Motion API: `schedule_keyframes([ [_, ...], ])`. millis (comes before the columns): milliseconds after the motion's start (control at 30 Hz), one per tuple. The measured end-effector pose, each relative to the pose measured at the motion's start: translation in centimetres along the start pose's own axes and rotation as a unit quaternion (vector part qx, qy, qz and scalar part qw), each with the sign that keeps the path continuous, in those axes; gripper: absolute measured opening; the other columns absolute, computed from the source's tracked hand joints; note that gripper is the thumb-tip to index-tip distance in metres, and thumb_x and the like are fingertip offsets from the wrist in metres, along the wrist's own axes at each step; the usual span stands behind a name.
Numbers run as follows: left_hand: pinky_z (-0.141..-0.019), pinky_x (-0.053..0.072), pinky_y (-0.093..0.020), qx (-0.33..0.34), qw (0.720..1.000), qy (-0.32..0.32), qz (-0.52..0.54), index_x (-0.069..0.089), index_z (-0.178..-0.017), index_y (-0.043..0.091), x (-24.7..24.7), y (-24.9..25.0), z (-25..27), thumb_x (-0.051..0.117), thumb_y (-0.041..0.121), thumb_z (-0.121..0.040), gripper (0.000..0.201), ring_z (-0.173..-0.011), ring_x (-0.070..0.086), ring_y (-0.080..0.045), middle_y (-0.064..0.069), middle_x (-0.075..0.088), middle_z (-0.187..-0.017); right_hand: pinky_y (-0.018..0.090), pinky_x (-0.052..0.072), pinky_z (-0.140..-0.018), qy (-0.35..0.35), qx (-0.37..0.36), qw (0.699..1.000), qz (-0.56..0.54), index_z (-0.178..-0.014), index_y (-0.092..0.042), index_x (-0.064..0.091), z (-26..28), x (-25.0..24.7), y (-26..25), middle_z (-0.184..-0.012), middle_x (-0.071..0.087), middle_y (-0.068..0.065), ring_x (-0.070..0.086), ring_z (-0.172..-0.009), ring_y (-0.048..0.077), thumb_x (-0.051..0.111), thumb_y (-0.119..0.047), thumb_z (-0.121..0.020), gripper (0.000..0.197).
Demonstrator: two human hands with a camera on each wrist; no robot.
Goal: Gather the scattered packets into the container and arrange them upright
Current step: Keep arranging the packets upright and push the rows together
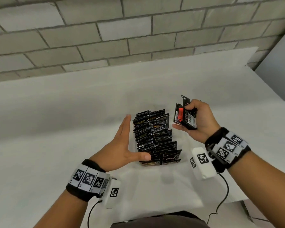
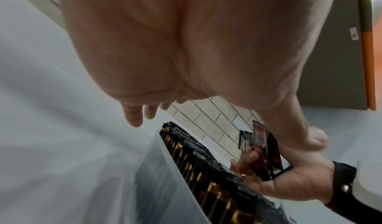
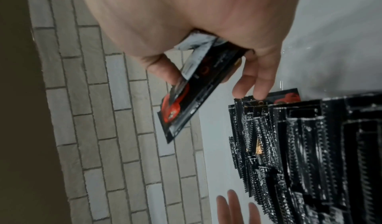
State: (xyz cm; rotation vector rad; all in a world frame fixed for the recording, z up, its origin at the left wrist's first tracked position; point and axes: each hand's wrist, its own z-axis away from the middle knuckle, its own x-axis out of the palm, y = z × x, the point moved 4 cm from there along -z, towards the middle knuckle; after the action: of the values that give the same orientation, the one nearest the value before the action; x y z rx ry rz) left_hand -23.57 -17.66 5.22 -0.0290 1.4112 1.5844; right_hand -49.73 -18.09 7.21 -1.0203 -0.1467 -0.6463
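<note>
The clear container [image 1: 183, 155] is packed end to end with upright black packets [image 1: 155, 137], leaving no open slot among their tops. The flat left hand [image 1: 122, 145] stands along the container's left side, its thumb across the near left corner, blocking that flank. The right hand [image 1: 199, 122], gripping a bundle of packets [image 1: 184, 117], hovers just beside the far right corner. The white table [image 1: 56, 120] lies bare left, right and beyond, up to the brick wall [image 1: 105, 30]
</note>
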Motion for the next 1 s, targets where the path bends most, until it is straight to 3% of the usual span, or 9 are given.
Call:
schedule_keyframes([
  [100, -0.118, 0.000, -0.019, -0.001, 1.000, -0.015, -0.015, -0.030, -0.155, 0.035, -0.4, 0.0, -1.2, 0.079, 0.064, -0.070, 0.141, -0.147, -0.019, 0.011, 0.026, -0.032, -0.160, 0.034, 0.052, -0.067, 0.017, -0.036, 0.999, -0.028, -0.078, -0.016, 0.049, -0.7, 0.6, 0.2, -0.066, 0.057, 0.002, 0.058, -0.055, 0.018, 0.045, -0.011, -0.088, 0.012],
  [200, -0.121, 0.000, -0.023, 0.002, 1.000, -0.011, -0.005, -0.028, -0.156, 0.032, -0.5, 0.2, -2.5, 0.068, 0.068, -0.079, 0.128, -0.149, -0.017, 0.008, 0.021, -0.029, -0.163, 0.037, 0.049, -0.068, 0.008, -0.054, 0.998, -0.031, -0.078, -0.015, 0.048, -1.4, 1.1, 0.7, -0.065, 0.057, 0.002, 0.056, -0.059, 0.020, 0.043, -0.008, -0.090, 0.014],
  [300, -0.124, 0.001, -0.027, 0.000, 1.000, -0.025, -0.003, -0.024, -0.157, 0.034, -0.2, 0.5, -3.5, 0.062, 0.068, -0.083, 0.119, -0.151, -0.014, 0.004, 0.016, -0.024, -0.166, 0.036, 0.049, -0.068, -0.037, -0.040, 0.999, 0.002, -0.087, -0.016, 0.050, -1.6, 1.4, 1.9, -0.076, 0.060, 0.004, 0.057, -0.068, 0.020, 0.044, -0.011, -0.092, 0.009],
  [433, -0.128, 0.004, -0.036, -0.001, 0.999, -0.033, -0.022, -0.025, -0.157, 0.034, 0.6, 0.1, -3.9, 0.054, 0.092, -0.070, 0.131, -0.153, -0.013, 0.001, 0.017, -0.022, -0.167, 0.027, 0.050, -0.056, -0.042, -0.001, 0.999, -0.003, -0.084, -0.013, 0.054, -1.7, 1.5, 3.3, -0.074, 0.060, 0.004, 0.059, -0.060, 0.016, 0.046, -0.013, -0.092, 0.011],
  [500, -0.127, 0.004, -0.035, 0.001, 1.000, -0.022, -0.023, -0.025, -0.157, 0.034, 0.7, 0.1, -3.9, 0.055, 0.091, -0.069, 0.132, -0.152, -0.014, 0.002, 0.018, -0.023, -0.167, 0.029, 0.049, -0.058, -0.024, -0.015, 1.000, 0.002, -0.084, -0.013, 0.055, -2.0, 1.2, 2.8, -0.073, 0.059, 0.005, 0.058, -0.060, 0.017, 0.047, -0.012, -0.092, 0.012],
  [600, -0.127, 0.003, -0.033, 0.007, 0.999, -0.013, -0.032, -0.027, -0.157, 0.033, 0.3, 0.7, -4.0, 0.072, 0.073, -0.073, 0.135, -0.152, -0.017, 0.003, 0.019, -0.027, -0.165, 0.033, 0.049, -0.064, -0.012, -0.047, 0.999, -0.026, -0.083, -0.013, 0.055, -2.3, 0.6, 1.7, -0.071, 0.059, 0.003, 0.058, -0.063, 0.018, 0.046, -0.009, -0.093, 0.014],
  [733, -0.125, 0.000, -0.033, 0.006, 0.994, -0.044, -0.095, -0.029, -0.156, 0.031, 0.2, 1.4, -4.8, 0.088, 0.065, -0.061, 0.154, -0.152, -0.022, -0.003, 0.014, -0.029, -0.166, 0.032, 0.049, -0.063, -0.029, -0.039, 0.998, -0.028, -0.085, -0.012, 0.057, -2.5, 1.4, 1.4, -0.078, 0.059, 0.007, 0.058, -0.064, 0.019, 0.048, -0.010, -0.092, 0.011],
  [900, -0.127, -0.004, -0.039, -0.004, 0.988, -0.062, -0.138, -0.027, -0.157, 0.026, 0.5, 1.7, -4.9, 0.081, 0.069, -0.066, 0.148, -0.150, -0.028, -0.006, 0.011, -0.029, -0.166, 0.033, 0.047, -0.067, -0.041, -0.026, 0.999, 0.006, -0.081, -0.011, 0.058, -2.3, 1.7, 1.9, -0.077, 0.060, 0.007, 0.057, -0.067, 0.020, 0.049, -0.011, -0.091, 0.013],
  [1000, -0.128, -0.001, -0.039, -0.004, 0.993, -0.025, -0.115, -0.023, -0.159, 0.029, -0.3, 2.2, -4.2, 0.077, 0.072, -0.066, 0.143, -0.151, -0.025, -0.003, 0.013, -0.025, -0.167, 0.034, 0.050, -0.064, -0.035, -0.046, 0.998, 0.025, -0.081, -0.011, 0.056, -2.0, 0.8, 0.7, -0.070, 0.061, 0.004, 0.059, -0.066, 0.020, 0.049, -0.007, -0.092, 0.014],
])
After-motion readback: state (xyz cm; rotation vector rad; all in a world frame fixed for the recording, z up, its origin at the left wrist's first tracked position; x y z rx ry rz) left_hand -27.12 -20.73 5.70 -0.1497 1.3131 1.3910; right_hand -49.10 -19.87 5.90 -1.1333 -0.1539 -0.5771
